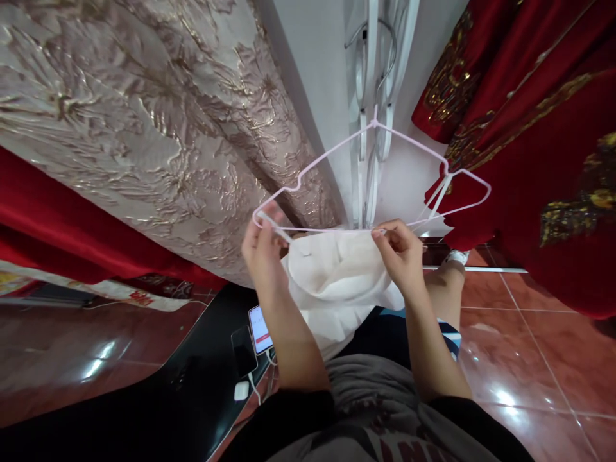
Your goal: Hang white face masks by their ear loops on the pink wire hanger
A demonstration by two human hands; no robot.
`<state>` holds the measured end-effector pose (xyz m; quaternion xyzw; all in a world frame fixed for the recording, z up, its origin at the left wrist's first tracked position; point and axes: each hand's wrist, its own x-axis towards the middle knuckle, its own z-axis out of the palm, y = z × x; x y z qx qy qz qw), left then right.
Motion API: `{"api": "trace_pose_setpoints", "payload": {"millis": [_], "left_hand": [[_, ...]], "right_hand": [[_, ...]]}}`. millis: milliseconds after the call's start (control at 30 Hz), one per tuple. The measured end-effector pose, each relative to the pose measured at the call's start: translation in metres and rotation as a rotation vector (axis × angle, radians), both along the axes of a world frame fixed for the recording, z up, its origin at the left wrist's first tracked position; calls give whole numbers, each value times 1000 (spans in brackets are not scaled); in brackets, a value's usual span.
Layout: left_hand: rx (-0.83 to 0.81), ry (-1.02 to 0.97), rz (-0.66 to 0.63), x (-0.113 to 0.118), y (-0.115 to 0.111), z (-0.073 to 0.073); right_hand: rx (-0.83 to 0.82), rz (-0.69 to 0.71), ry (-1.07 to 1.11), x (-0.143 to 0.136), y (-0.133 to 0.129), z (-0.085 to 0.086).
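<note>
A pale pink hanger hangs in front of me below a metal hook. From it drapes a white garment with thin straps, its top edge level with the hanger's bottom bar. One strap is looped over the notch at the hanger's right side. My left hand is closed around the other strap at the hanger's left end, its fingertips slightly blurred. With thumb and fingers, my right hand pinches the garment's top edge beside the bottom bar.
Embossed pinkish-gold fabric hangs on the left, and red fabric with gold decoration on the right. A white metal rack stands behind the hanger. Two phones, one a dark phone, and a small white case lie on a black surface.
</note>
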<state>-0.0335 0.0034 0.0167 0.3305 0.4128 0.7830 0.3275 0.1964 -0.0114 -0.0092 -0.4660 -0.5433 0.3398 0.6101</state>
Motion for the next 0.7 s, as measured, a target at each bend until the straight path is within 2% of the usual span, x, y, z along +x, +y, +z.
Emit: {"api": "trace_pose_setpoints", "payload": {"millis": [100, 167, 200, 267, 333, 367, 400, 433, 500, 567, 600, 700], "left_hand": [[1, -104, -220, 26, -10, -10], [63, -196, -288, 42, -14, -8], [88, -231, -298, 47, -14, -6], [111, -254, -302, 53, -14, -2], [109, -238, -305, 53, -12, -1], [109, -228, -305, 52, -11, -1], [108, -220, -302, 52, -10, -1], [108, -214, -294, 52, -9, -2], [105, -211, -268, 52, -8, -3], [93, -214, -261, 52, -7, -3], [86, -215, -270, 52, -7, -3], [75, -208, -318, 49, -7, -4]], "right_hand": [[12, 8, 18, -13, -4, -2], [43, -27, 31, -19, -8, -4], [77, -87, 40, -20, -11, -6], [187, -322, 78, -15, -14, -11], [291, -593, 145, 1, -13, -17], [304, -665, 180, 11, -11, -19], [269, -655, 204, 22, -9, -21], [187, -564, 213, 32, -7, -23], [-22, -279, 215, 47, -2, -24], [-135, -104, 217, 53, -1, -23], [-129, -102, 230, 52, -1, -23], [3, -269, 277, 47, -2, -23]]}}
